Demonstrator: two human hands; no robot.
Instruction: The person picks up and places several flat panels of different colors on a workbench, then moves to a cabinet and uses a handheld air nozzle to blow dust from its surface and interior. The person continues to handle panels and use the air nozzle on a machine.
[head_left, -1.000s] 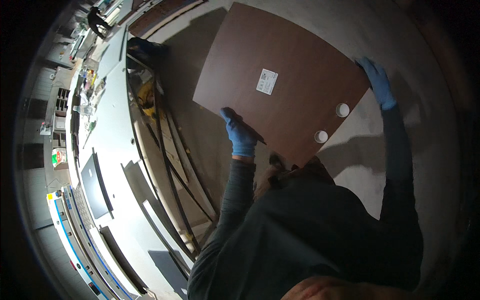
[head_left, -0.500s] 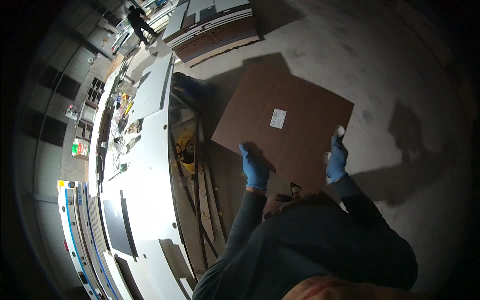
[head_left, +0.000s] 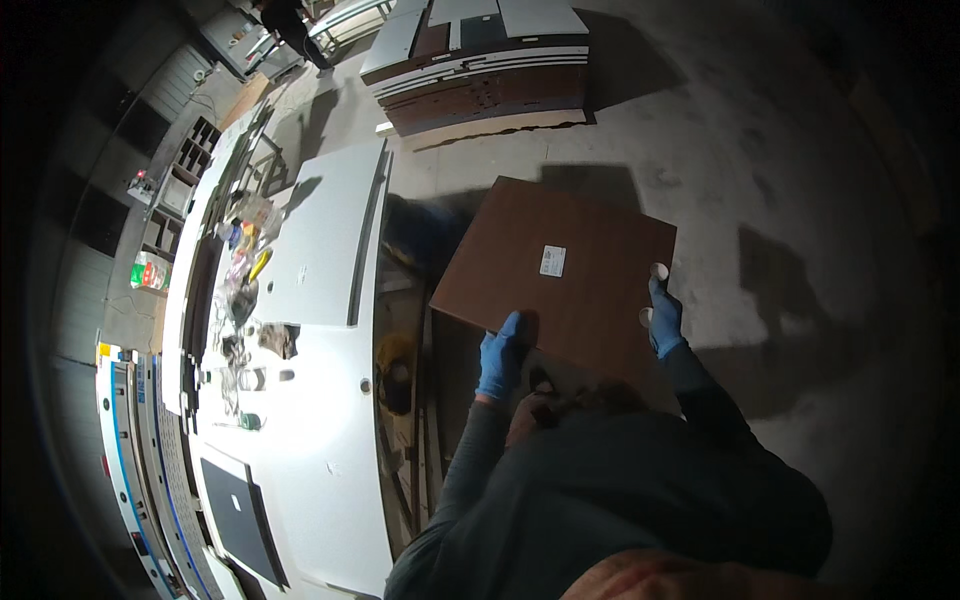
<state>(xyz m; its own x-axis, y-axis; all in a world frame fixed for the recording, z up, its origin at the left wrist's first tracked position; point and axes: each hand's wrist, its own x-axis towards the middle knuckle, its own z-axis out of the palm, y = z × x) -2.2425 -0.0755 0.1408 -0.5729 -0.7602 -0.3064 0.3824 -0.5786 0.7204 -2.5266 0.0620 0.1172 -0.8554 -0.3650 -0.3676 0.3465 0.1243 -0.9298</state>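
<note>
I hold a flat brown wood-look panel [head_left: 580,235] in front of me, over the floor. A white label [head_left: 553,261] lies on its upper face. My left hand [head_left: 500,358], in a blue glove, grips its near left edge with the thumb on top. Gloved in blue too, my right hand [head_left: 665,318] holds the right edge; its fingers are partly hidden behind the panel. Two pale round spots [head_left: 659,271] show at that edge beside the fingers; I cannot tell what they are.
On my left stands a long white worktable [head_left: 320,420] bearing bottles, bags [head_left: 258,213], a dark panel [head_left: 240,510] and a large white panel [head_left: 325,230]. Ahead is a stack of panels [head_left: 480,80]. Another person [head_left: 290,30] stands far left. More panels [head_left: 130,460] lean beyond the table.
My view has shifted, so the worktable and panel stack sit lower and farther right in it. The brown panel stays in both hands, tilted a little differently.
</note>
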